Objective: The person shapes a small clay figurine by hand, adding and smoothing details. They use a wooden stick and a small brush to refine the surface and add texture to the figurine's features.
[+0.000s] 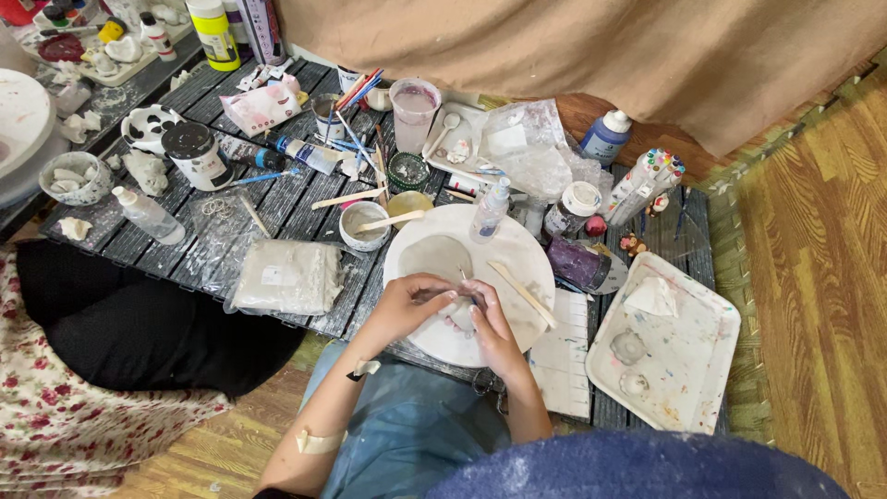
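Single view: head-worn camera looking steeply down from above the person's lap, facing twelve o'clock across the low counter (277, 208), hands (453, 310) sitting close below centre, floor showing at three o'clock.

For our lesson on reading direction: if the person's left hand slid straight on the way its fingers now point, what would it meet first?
The left hand points right, toward the right hand, which it would meet almost at once over the round board. The small clay piece between them may come first; depth is unclear.

Bright, even daylight; soft shadows, sharp focus.
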